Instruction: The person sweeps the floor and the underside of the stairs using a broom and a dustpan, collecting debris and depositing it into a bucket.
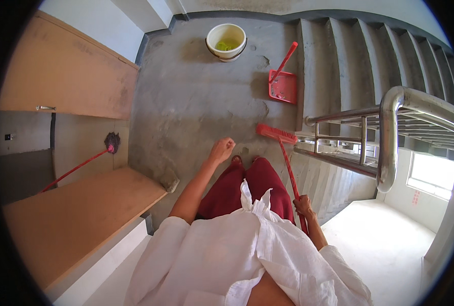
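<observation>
A red broom (287, 162) slants down in front of me, gripped low on its handle by my right hand (304, 205). Its bristled head rests on the concrete floor (188, 103), beside the foot of the metal railing. My left hand (222, 149) hovers over the floor ahead of my knees, fingers curled together and nothing visible in them. Farther forward lies a red dustpan (283, 87) with an upright handle and some debris in it, against the lowest stair. Behind it to the left stands a white bucket (227, 58) containing something yellow-green.
Concrete stairs (349, 65) rise on the right behind a stainless steel railing (389, 137); another flight descends beneath it. At left are two wooden door leaves (70, 69), with a dark-headed mop (113, 142) on a red handle between them. A broken chunk (169, 180) sits by the lower door's corner.
</observation>
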`<action>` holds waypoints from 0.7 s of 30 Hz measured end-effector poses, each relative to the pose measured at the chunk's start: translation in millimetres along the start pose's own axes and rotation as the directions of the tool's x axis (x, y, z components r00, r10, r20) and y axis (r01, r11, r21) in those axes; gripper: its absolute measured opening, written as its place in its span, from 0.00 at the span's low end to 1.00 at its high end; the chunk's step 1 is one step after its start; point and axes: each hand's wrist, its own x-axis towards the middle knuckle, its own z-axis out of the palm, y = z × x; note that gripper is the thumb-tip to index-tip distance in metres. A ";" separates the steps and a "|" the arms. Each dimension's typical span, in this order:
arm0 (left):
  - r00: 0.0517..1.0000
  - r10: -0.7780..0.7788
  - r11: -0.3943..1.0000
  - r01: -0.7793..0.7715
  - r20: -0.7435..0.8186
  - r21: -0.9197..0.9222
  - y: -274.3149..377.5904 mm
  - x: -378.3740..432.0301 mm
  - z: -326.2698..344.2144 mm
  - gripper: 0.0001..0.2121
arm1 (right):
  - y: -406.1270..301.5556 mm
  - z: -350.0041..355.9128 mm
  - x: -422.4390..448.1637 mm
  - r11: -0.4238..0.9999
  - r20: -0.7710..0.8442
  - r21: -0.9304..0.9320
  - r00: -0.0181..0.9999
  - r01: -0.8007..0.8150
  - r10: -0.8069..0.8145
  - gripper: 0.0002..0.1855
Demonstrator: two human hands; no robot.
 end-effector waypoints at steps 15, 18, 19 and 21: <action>0.937 0.294 0.954 -0.276 -0.186 0.117 151.0 257.1 36.3 0.17 | -37.7 -62.7 7.8 0.989 0.129 0.094 0.986 -0.118 0.106 0.10; 0.883 0.417 0.904 -0.379 -0.215 0.198 179.7 301.3 47.6 0.21 | -41.7 -72.5 9.9 0.981 0.140 0.108 0.980 -0.159 0.144 0.10; 0.877 0.435 0.891 -0.386 -0.202 0.240 182.4 316.3 50.9 0.22 | -43.4 -77.3 11.5 0.981 0.149 0.104 0.978 -0.163 0.147 0.11; 0.865 0.471 0.858 -0.404 -0.172 0.317 190.9 342.3 57.4 0.24 | -40.4 -81.8 13.2 0.984 0.148 0.121 0.982 -0.133 0.114 0.11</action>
